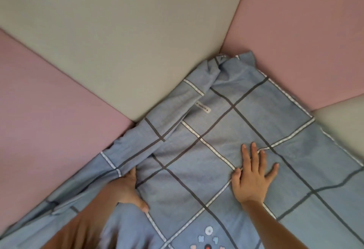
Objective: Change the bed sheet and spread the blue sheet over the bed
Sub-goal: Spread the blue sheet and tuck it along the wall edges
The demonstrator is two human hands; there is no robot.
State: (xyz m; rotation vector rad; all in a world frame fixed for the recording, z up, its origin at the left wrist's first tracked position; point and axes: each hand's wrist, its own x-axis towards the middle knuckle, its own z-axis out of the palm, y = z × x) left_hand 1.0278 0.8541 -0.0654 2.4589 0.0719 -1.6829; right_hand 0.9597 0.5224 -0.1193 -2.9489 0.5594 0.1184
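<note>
The blue sheet (pixel 262 122), checked with dark and white lines, covers the bed's corner in the head view. Its left edge lies bunched and folded along the padded wall, with a small white label showing near the fold. My left hand (pixel 128 187) has its fingers tucked under that bunched fold, thumb on top, gripping the cloth. My right hand (pixel 253 176) rests flat on the sheet with fingers spread, holding nothing. A cartoon print shows on the sheet near the bottom edge.
Padded wall panels enclose the bed's corner: a beige panel (pixel 118 38) in the middle, a pink panel (pixel 45 95) at the left, a pink panel (pixel 307 32) at the right, and another beige panel (pixel 342 120) at the far right.
</note>
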